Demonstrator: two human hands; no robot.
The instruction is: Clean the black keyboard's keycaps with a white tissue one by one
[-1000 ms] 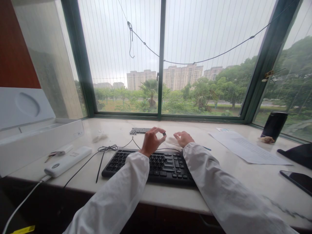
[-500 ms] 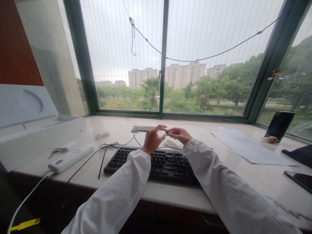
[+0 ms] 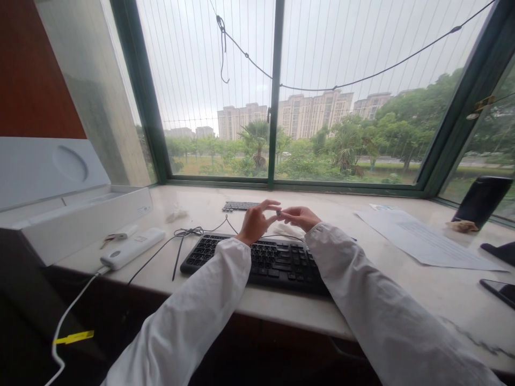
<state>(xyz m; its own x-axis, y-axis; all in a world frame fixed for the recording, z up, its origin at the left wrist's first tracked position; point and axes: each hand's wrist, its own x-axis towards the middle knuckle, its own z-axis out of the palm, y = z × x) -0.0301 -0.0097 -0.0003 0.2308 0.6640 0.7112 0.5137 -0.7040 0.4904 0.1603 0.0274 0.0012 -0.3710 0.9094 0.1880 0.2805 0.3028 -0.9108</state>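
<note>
White sleeves [image 3: 201,300] extended, left hand [image 3: 254,223] and right hand [image 3: 302,217] pinching small piece [image 3: 278,213]

The light is soft, greyish daylight, which comes from the cloudy sky [image 3: 362,37] behind the large window [image 3: 275,107], so the pale counter [image 3: 205,206] has a mild shine near the glass, while the space below [image 3: 249,343] is almost black. The wide lens makes the window frame [image 3: 147,102] lean outward at both sides, and it stretches the white sleeves [image 3: 189,305] toward the lower corners. Fine details are rather unsharp: the small piece [image 3: 278,213] appears only as a blurry spot, and the print on the paper [image 3: 422,241] cannot be read.
</note>
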